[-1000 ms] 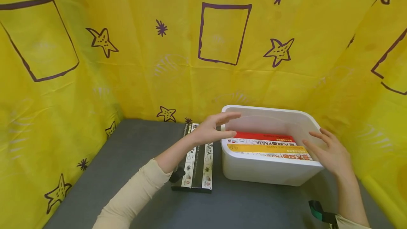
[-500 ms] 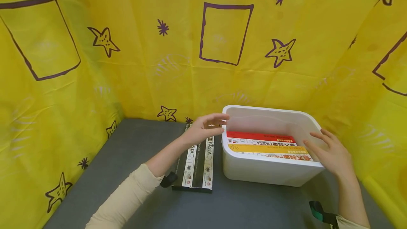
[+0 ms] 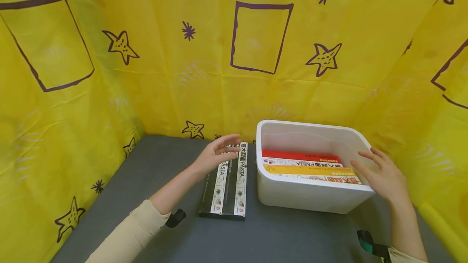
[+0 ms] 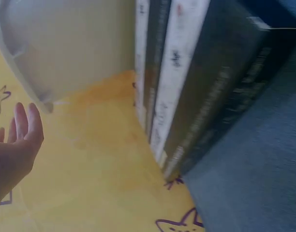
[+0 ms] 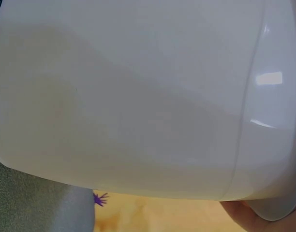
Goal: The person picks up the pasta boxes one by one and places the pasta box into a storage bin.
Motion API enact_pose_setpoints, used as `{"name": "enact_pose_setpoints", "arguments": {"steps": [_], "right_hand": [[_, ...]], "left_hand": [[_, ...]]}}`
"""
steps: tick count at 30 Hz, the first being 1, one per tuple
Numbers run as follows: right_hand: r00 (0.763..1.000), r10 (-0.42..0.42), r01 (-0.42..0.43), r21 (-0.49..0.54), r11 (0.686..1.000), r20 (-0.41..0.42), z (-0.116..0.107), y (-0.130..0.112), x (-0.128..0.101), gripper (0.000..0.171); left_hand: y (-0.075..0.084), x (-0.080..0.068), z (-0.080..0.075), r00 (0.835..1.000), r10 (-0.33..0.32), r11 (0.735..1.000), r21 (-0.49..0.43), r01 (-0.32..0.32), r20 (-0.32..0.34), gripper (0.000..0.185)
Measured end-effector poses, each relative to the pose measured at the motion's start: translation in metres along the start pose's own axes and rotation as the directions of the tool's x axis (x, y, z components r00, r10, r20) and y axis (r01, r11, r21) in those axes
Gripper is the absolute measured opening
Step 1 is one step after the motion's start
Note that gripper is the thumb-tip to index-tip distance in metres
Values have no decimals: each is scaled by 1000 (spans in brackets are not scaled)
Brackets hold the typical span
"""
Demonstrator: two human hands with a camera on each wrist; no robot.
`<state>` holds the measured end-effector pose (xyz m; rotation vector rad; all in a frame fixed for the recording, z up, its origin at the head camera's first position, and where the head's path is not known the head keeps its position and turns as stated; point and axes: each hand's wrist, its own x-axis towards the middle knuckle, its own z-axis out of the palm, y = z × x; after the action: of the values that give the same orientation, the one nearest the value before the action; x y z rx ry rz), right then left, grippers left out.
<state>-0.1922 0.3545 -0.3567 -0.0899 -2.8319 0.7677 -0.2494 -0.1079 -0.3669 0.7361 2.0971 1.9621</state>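
While the left hand [image 3: 215, 155] is hovered with relaxed, spread fingers over the black pasta box [image 3: 227, 186] on the desk [image 3: 146, 173], the white bin's [image 3: 310, 196] right rim is touched by the right hand [image 3: 384, 177], fingers loosely extended.

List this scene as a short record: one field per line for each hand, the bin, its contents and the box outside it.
left hand: open, fingers spread, over the far end of the black pasta box
right hand: open, at the right end of the white plastic bin
bin contents: flat boxes on edge, red box farthest, yellow box nearer
black pasta box: flat on the grey tabletop, left of the bin
backdrop: yellow cloth with purple stars
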Motion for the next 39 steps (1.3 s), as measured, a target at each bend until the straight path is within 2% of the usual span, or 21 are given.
{"name": "enact_pose_setpoints", "arguments": {"steps": [7, 16, 24, 29, 31, 33, 39], "right_hand": [[1000, 5, -5, 3, 1000, 9, -1, 0, 0, 67], [1000, 18, -18, 6, 1000, 22, -1, 1, -1, 68], [1000, 2, -2, -6, 1000, 13, -1, 1, 0, 67], [1000, -4, 5, -12, 1000, 11, -2, 1, 0, 66], [1000, -3, 3, -13, 1000, 10, -2, 1, 0, 67], [1000, 3, -3, -10, 1000, 12, -3, 1, 0, 67], [1000, 21, -21, 4, 1000, 20, -3, 0, -1, 68]], "left_hand": [[-19, -25, -14, 988, -138, 990, 15, 139, -66, 65], [-39, -47, -19, 966, -231, 960, 133, 246, -114, 87], [-57, -66, -15, 947, -288, 896, 308, 319, -143, 111], [-64, -76, -5, 916, -364, 842, 362, 401, -169, 122], [-67, -78, 0, 908, -380, 829, 370, 419, -176, 125], [-70, -81, 4, 908, -380, 827, 375, 419, -176, 130], [-85, -87, 12, 927, -341, 839, 394, 376, -158, 141]]}}
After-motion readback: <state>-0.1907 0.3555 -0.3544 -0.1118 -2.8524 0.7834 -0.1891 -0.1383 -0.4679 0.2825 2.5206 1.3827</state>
